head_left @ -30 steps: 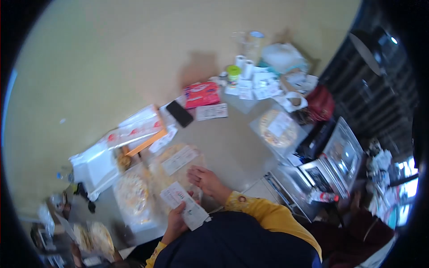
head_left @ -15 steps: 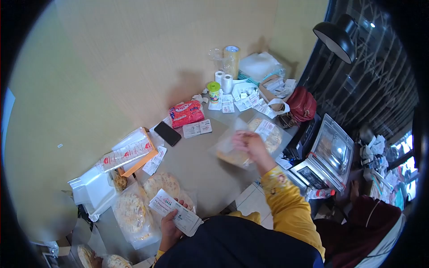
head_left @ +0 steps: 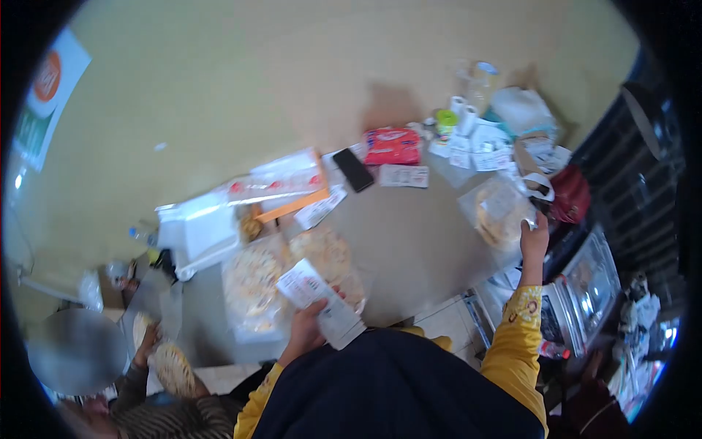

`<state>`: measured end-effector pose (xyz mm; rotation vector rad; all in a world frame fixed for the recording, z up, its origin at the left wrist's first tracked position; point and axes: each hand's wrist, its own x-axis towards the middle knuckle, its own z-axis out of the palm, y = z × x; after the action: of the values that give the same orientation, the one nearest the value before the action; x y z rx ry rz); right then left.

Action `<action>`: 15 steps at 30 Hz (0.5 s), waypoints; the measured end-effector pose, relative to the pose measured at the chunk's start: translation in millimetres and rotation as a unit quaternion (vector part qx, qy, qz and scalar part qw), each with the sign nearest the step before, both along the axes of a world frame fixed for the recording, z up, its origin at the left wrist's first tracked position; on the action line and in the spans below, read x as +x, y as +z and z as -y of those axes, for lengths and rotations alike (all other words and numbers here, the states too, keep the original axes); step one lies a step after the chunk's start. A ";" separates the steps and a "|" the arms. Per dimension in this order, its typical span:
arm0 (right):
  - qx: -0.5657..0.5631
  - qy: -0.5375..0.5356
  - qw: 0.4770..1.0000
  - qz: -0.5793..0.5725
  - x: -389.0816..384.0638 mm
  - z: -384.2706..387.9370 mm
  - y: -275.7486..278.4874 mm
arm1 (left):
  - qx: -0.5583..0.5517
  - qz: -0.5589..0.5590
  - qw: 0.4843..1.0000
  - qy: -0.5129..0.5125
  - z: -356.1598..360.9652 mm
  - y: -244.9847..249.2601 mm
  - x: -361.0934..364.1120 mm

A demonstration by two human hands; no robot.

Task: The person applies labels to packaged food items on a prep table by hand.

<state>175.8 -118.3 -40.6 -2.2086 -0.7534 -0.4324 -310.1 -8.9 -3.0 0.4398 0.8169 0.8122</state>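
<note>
In my left hand (head_left: 308, 325) is a stack of printed paper slips (head_left: 319, 300), held low in front of my chest. My right hand (head_left: 534, 233) reaches out to the right, its fingers closed at the edge of a clear bag of flat round bread (head_left: 499, 223). A pale printed slip (head_left: 499, 202) lies on that bag. Under and beyond the left hand are two more clear bags of round flatbread, a left bag (head_left: 256, 285) and a right bag (head_left: 322, 252).
Along the wall lie a phone (head_left: 354, 170), a red packet (head_left: 393, 146), printed slips (head_left: 404, 175) and a white tray (head_left: 201, 227). Rolls, papers and a red bag (head_left: 572, 192) crowd the back right. At lower left, another person's hand (head_left: 148, 340) is by round flatbread (head_left: 174, 369).
My right hand has moved from over the bag's left part to its right edge. The bag lies closer to the red bag. My view has turned left. The left hand still holds the slips.
</note>
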 end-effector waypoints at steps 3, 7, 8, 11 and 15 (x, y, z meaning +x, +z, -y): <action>0.054 0.239 0.922 -0.301 -93.2 -45.9 5.7 | -0.008 -0.014 1.000 0.018 6.5 7.9 -2.4; -0.023 0.468 0.782 -0.411 -262.6 -77.4 23.8 | -0.001 -0.034 0.999 -0.004 16.9 -1.6 -17.9; -0.007 0.505 0.734 -0.454 -296.8 -78.6 19.8 | -0.001 -0.041 0.999 -0.003 21.0 -5.0 -22.1; -0.028 0.542 0.684 -0.487 -362.3 -75.8 6.5 | 0.028 -0.085 0.996 0.009 35.8 -20.0 -36.7; -0.064 0.551 0.677 -0.483 -406.5 -66.1 0.1 | 0.001 -0.098 0.995 0.022 57.2 -28.5 -73.0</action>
<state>-230.7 -52.2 -40.5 -1.3137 -1.2567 1.3144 -383.1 -66.1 -31.6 0.5112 1.0110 0.8183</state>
